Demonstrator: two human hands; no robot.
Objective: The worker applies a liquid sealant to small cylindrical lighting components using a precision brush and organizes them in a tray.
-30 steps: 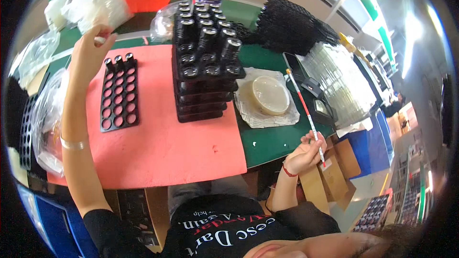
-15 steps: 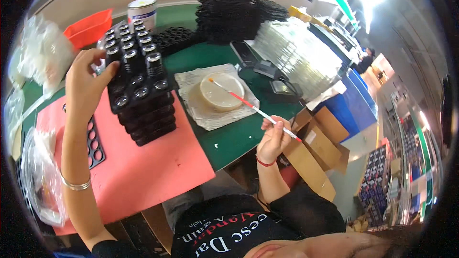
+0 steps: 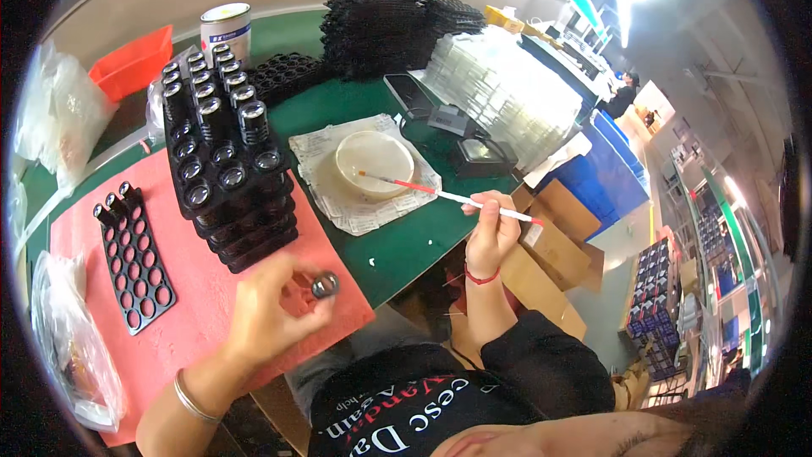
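Observation:
My left hand [image 3: 275, 313] holds a small black round lens-like part [image 3: 324, 285] between its fingertips, above the front edge of the red mat [image 3: 194, 288]. My right hand [image 3: 491, 233] grips a thin red-and-white brush [image 3: 440, 193] whose tip rests over a shallow round dish [image 3: 374, 162] on a white plastic sheet [image 3: 355, 203]. A stack of black trays [image 3: 224, 169] loaded with several similar parts stands on the mat behind my left hand. A flat black tray with round holes [image 3: 134, 258] lies to its left, with a few parts at its far end.
A white can [image 3: 226, 30] and an orange bin [image 3: 134, 63] stand at the back. Piles of empty black trays [image 3: 381, 25] and clear trays [image 3: 499, 89] fill the back right. Clear bags [image 3: 68, 118] lie at the left. Cardboard boxes [image 3: 558, 237] sit below the green table's edge.
My left hand has come down from the tray stack to the mat's front edge with a small black part in it. The right hand has brought the brush tip over the dish.

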